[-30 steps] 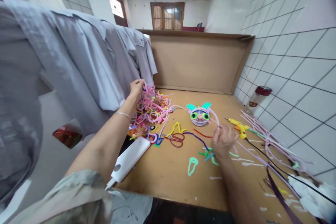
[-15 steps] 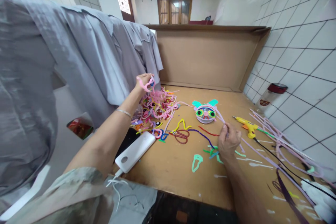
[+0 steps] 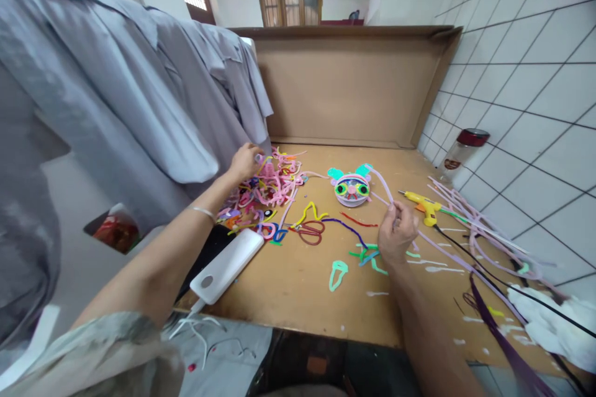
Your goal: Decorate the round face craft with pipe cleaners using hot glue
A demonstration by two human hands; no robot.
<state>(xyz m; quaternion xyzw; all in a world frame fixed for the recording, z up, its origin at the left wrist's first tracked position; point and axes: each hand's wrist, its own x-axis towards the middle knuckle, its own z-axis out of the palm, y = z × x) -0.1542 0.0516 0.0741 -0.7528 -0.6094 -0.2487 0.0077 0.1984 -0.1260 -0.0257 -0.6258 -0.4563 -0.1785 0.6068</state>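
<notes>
My left hand (image 3: 246, 161) is at the upper left edge of a tangled heap of pink and coloured pipe cleaners (image 3: 279, 183); its fingertips meet the pieces, and what they grip is too small to name. My right hand (image 3: 397, 229) is closed round a pale lilac pipe cleaner (image 3: 382, 183), which arches up toward the figure. The round animal-face figure (image 3: 352, 189), with green ears and yellow-green eyes, rests on the table. Red-handled scissors (image 3: 311, 231) lie left of my right hand, near a dark blue pipe cleaner (image 3: 349, 226).
A yellow glue gun (image 3: 423, 206) and long lilac pipe cleaners (image 3: 484, 229) lie at the right, near a lidded jar (image 3: 460, 152). A white power bank (image 3: 226, 265) is at the left front. Cardboard (image 3: 339, 90) stands behind; grey cloth (image 3: 186, 93) hangs left.
My left hand has come down onto the heap; the pink pieces it held up are no longer raised. My right hand still holds the lilac pipe cleaner. The camera view has shifted.
</notes>
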